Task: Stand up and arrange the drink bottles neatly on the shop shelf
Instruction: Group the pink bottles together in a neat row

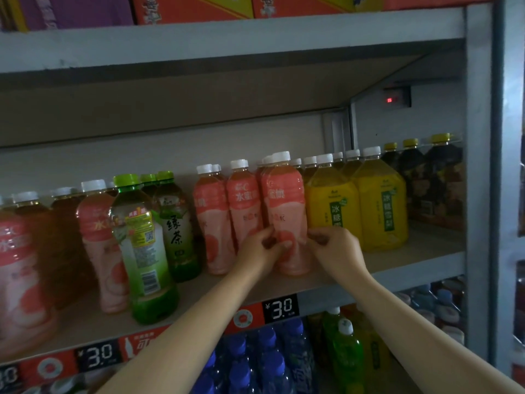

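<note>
Your two hands close on the lower body of one pink peach-drink bottle (287, 211): your left hand (262, 247) has its fingers curled against the bottle's left side, and your right hand (333, 245) pinches in from the right, fingertips on the label near the bottom. Neither hand is spread wide; both are wrapped narrowly round that bottle.

The bottle stands upright on the shelf board (397, 260), near the front edge, at the right end of the pink row. It sits just beside the yellow pear-tea bottles (332, 206) on its right and close against a second peach bottle (244, 206) on its left. Holding it low and from both sides looks to me like a way to turn or slide it without tipping it, so its label faces out and its base lines up with its neighbours.

The bottle itself has a white screw cap, a waisted clear body filled with pale pink drink, and a pink wrap with white characters and a peach picture low down. Its printing appears turned a little to one side, since only part of the lettering shows.

Further left, a green tea bottle (142, 248) stands well forward of the others with its barcode side showing and leans slightly, so I judge that one is not yet squared up. Price tags (281, 307) reading 3.0 run along the shelf lip below.
</note>
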A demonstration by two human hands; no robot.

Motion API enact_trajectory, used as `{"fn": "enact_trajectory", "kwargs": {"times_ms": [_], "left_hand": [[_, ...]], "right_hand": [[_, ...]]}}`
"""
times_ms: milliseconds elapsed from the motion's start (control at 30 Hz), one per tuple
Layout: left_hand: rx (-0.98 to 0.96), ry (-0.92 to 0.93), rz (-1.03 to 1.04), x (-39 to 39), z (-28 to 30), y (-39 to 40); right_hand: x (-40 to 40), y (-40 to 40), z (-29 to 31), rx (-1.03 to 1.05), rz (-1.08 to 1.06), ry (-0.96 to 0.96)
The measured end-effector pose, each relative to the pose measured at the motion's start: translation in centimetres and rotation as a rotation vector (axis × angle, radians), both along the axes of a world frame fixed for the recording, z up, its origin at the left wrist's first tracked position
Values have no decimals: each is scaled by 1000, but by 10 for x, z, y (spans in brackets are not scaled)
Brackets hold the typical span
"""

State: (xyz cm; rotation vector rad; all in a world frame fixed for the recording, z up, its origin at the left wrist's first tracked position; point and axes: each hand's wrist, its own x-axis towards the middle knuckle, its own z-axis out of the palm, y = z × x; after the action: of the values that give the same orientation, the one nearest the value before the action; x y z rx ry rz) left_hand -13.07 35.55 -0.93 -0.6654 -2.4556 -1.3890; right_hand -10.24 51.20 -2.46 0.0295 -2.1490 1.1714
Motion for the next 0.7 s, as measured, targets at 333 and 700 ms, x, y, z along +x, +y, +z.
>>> {"fn": "enact_trajectory", "kwargs": {"times_ms": [333,700], "left_hand": [[107,-24,107,30,6,-9],[105,265,376,112,0,-73]], "right_hand": [[16,3,2,-171,25,76],[53,-73,12,-123,432,182]]}}
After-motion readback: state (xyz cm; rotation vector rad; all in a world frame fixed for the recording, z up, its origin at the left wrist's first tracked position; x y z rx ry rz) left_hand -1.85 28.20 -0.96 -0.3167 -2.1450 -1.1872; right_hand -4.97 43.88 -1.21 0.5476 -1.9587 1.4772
